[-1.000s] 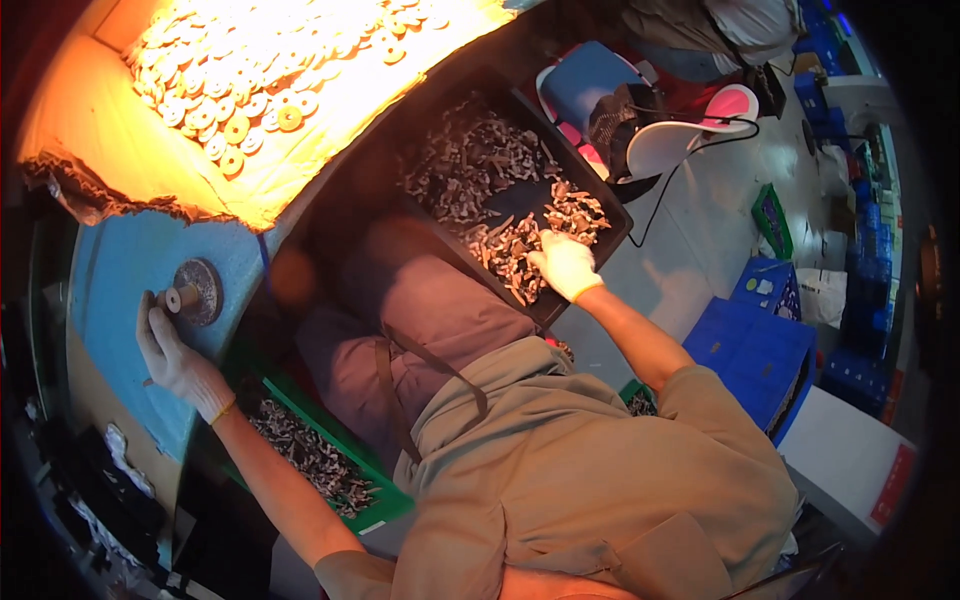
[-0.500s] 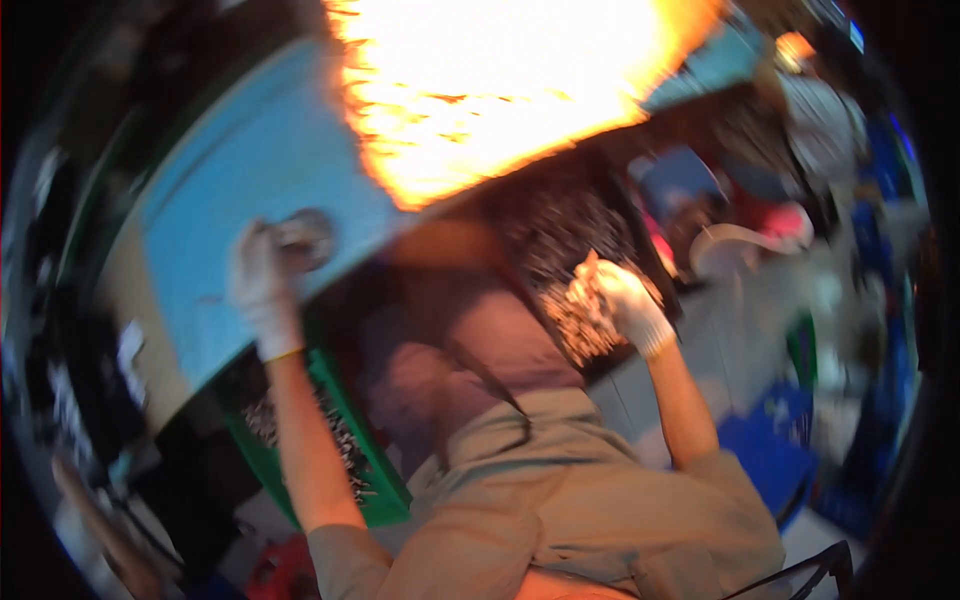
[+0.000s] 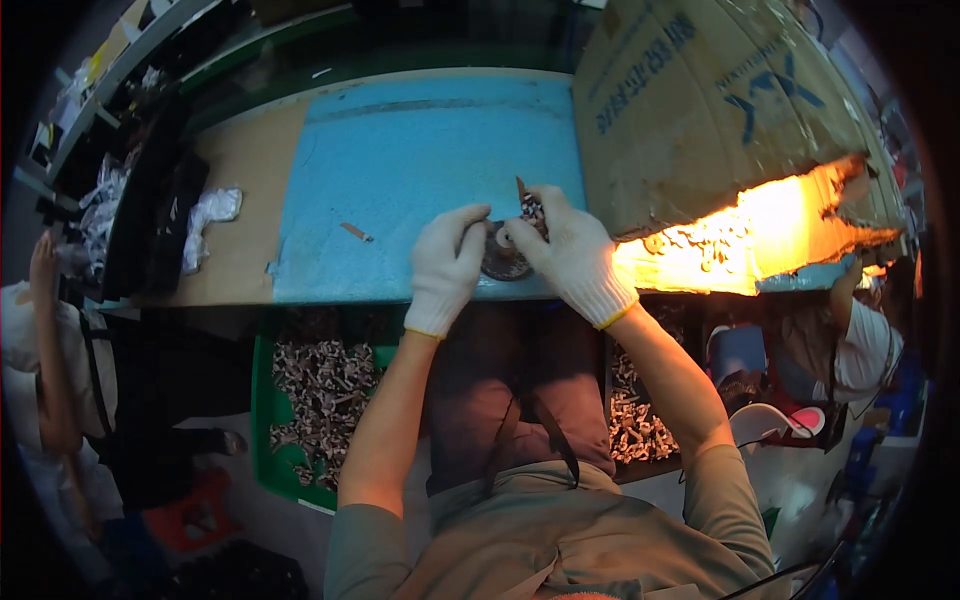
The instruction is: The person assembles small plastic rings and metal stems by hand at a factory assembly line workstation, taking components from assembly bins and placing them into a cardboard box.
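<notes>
Both my hands wear white knit gloves and meet over the front edge of a blue mat point(image 3: 430, 150). My left hand point(image 3: 446, 262) is closed at the left side of a round dark metal disc point(image 3: 505, 265) with a lighter centre. My right hand point(image 3: 572, 245) is curled round a bunch of small metal parts point(image 3: 531, 208), its thumb pointing at the disc. A brown pointed tip point(image 3: 520, 187) sticks up from that bunch. The fingers partly hide both the disc and the parts. On the mat to the left lies a loose brown piece point(image 3: 356, 232).
A green crate point(image 3: 262, 430) of small metal parts stands left of my legs; a dark bin with similar parts point(image 3: 640, 430) stands right. A torn cardboard box point(image 3: 680, 120), brightly lit inside, rises at the right. People sit at far left point(image 3: 40, 350) and right point(image 3: 850, 340).
My right hand has come from the parts bin on the right up to the mat, carrying small parts. My left hand and the disc now meet it there. The view has turned and sharpened.
</notes>
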### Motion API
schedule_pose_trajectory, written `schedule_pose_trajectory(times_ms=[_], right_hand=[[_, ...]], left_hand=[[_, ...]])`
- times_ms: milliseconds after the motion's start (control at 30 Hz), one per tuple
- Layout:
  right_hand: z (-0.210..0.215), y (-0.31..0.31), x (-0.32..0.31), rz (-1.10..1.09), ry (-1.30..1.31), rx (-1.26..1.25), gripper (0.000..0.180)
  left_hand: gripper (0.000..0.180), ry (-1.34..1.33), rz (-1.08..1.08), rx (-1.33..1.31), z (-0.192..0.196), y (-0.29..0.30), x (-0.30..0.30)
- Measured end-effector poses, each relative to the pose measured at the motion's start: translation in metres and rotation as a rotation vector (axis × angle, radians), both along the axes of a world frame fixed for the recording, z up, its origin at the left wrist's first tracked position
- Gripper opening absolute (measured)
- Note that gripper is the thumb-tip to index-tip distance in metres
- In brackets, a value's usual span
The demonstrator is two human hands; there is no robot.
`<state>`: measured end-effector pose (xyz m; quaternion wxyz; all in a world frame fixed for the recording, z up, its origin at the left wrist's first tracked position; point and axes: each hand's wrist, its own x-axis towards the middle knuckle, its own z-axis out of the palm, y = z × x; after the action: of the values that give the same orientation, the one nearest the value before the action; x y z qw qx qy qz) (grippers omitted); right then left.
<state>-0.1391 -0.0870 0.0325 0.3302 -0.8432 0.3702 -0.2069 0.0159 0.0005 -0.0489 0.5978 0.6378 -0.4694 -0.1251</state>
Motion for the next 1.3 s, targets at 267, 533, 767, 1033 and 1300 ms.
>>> schedule_pose_trajectory(times_ms=[267, 533, 767, 1033, 1300], right_hand=[[0.007, 0.017, 0.03, 0.225, 0.319, -0.484, 0.031], [0.007, -0.001, 0.033, 0.307, 0.569, -0.52, 0.049], [0.024, 0.026, 0.042, 0.296, 0.701, -0.525, 0.059], [-0.007, 0.011, 0.027, 0.24, 0.629, -0.527, 0.047], [0.017, 0.02, 0.04, 0.284, 0.603, -0.52, 0.033]], left_hand=[[0.023, -0.243, 0.003, 0.002, 0.0, 0.01, 0.012], [0.07, 0.548, 0.072, -0.128, 0.039, -0.007, -0.036], [0.076, 0.806, -0.069, -0.151, 0.034, -0.013, -0.036], [0.073, 0.759, -0.09, -0.086, 0.027, -0.017, -0.043], [0.068, 0.682, -0.056, -0.063, 0.019, -0.023, -0.033]])
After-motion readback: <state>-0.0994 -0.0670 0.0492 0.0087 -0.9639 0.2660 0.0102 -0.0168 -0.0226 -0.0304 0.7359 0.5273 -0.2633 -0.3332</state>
